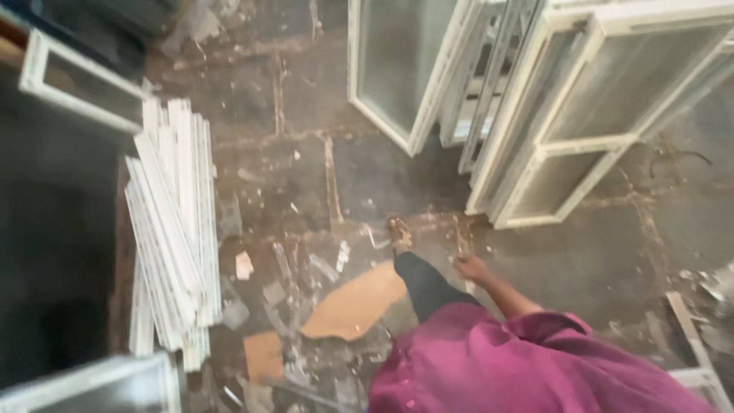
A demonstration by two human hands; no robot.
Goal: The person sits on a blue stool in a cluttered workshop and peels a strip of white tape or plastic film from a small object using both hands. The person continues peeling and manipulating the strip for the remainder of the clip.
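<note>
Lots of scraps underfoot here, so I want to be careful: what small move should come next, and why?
Probably set the forward foot down on bare floor, to its right. The cardboard piece and scattered scraps lie on the other side, and leaning window frames stand just ahead. The right hand looks empty.

A bundle of white profile strips [172, 229] is laid on the dusty stone floor [306, 153] at the left. White glazed window frames [566, 115] are leaned together at the upper right. Brown cardboard pieces [355, 302] and pale scraps [244, 265] are scattered between them.
</note>
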